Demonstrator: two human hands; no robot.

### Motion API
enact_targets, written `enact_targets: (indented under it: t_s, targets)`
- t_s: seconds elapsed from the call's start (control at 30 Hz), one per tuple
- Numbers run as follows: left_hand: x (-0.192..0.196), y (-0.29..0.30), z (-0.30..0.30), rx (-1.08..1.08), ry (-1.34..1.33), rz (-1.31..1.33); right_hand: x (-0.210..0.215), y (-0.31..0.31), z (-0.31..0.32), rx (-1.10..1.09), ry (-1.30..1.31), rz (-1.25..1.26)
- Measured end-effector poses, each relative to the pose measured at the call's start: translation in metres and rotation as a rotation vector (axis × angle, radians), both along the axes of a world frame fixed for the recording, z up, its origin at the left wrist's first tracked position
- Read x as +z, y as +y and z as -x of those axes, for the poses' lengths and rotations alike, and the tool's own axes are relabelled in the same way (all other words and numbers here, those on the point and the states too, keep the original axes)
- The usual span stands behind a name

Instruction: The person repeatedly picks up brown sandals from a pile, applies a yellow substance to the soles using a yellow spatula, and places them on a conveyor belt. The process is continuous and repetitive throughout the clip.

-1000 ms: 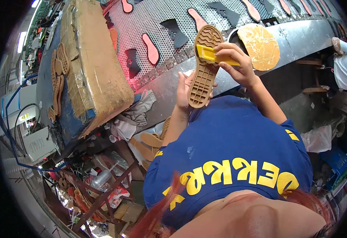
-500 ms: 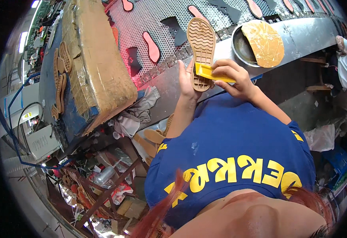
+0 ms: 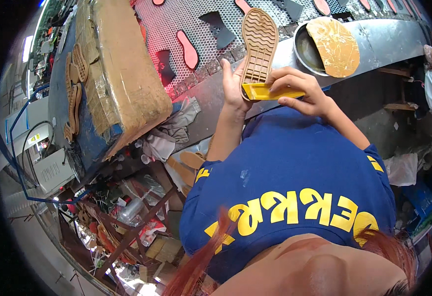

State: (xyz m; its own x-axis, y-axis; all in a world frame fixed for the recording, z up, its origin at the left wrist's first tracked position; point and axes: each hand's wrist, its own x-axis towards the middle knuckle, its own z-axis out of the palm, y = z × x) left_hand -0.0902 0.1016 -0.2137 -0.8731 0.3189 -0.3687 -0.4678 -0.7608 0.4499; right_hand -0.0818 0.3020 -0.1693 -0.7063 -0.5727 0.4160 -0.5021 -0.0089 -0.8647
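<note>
A tan shoe sole [image 3: 259, 42] with a wavy and gridded pattern is held upright in front of me. My left hand [image 3: 234, 89] grips it from behind at its heel end, thumb up along the left edge. In my right hand [image 3: 300, 90], the fingers close around a flat yellow tool [image 3: 265, 92] with a dark bit at its left end. The tool lies across the heel of the sole; what its tip touches on the far side is hidden.
A metal bowl [image 3: 302, 49] partly covered by a tan, streaked disc [image 3: 335, 48] stands on the metal ledge [image 3: 379, 42]. Beyond it, a mesh conveyor [image 3: 164, 22] carries pink insole pieces [image 3: 188, 52] and black cut pieces [image 3: 218, 29]. A cardboard box [image 3: 127, 64] and more soles [image 3: 75, 106] are at left.
The yellow tool has slid down toward the heel end of the sole. The sole has shifted a little right and tilted. My right hand has moved slightly right.
</note>
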Motion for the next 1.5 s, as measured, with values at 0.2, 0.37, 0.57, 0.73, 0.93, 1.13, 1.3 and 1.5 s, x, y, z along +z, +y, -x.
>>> enact_targets:
  t_s: [0.2,0.37,0.57,0.73,0.93,1.13,1.3,1.5]
  targets:
    - [0.004,-0.003,0.000,-0.095,-0.107,-0.174,0.001,0.010,0.019,0.187,-0.124,0.045]
    - [0.009,0.003,-0.004,-0.213,-0.117,-0.063,0.004,0.020,0.037,0.352,-0.221,0.072]
    - [0.000,-0.006,0.000,-0.366,0.094,-0.147,-0.027,0.051,0.046,0.157,-0.398,0.584]
    - [0.001,-0.002,-0.002,-0.202,0.226,-0.216,-0.126,0.100,0.058,-0.684,-0.646,0.426]
    - [-0.007,-0.006,-0.005,0.149,0.328,0.087,-0.201,0.090,0.044,-0.881,0.056,-0.601]
    - [-0.015,-0.006,-0.006,0.184,0.301,0.515,-0.224,0.088,0.045,-0.939,-0.021,-0.526]
    - [-0.032,-0.018,-0.002,0.214,0.402,0.549,-0.214,0.089,0.049,-0.888,-0.133,-0.234]
    - [-0.020,-0.018,-0.004,0.264,0.782,0.961,-0.154,0.075,0.043,-0.802,-0.666,0.427]
